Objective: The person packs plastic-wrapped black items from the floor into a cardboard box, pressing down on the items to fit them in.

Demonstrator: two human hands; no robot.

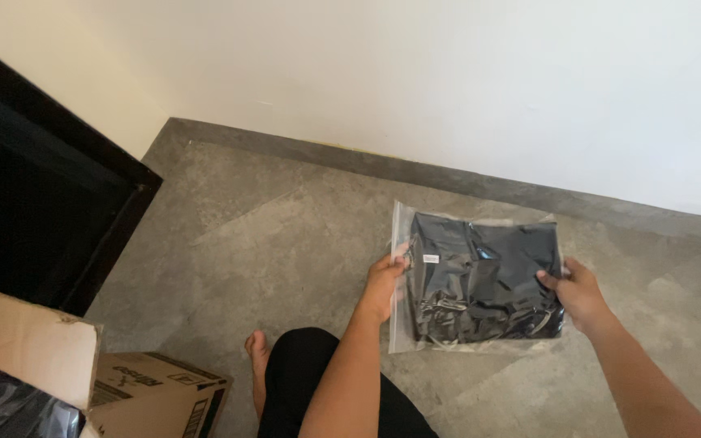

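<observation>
hands: left hand [384, 284] and right hand [576, 292] gripped bagged black garment [480, 280] by its side edges
floor: grey stone tile [269, 235] (bare)
wall: white [448, 73]
corner: cardboard box [152, 393]

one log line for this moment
left hand: grips clear bag left edge | right hand: grips right edge | bag: black garment, above floor

Clear bag [480, 280] of black clothing, held up

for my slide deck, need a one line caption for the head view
Left hand and right hand hold a clear bag of black cloth above a grey floor, cardboard box nearby.
</observation>
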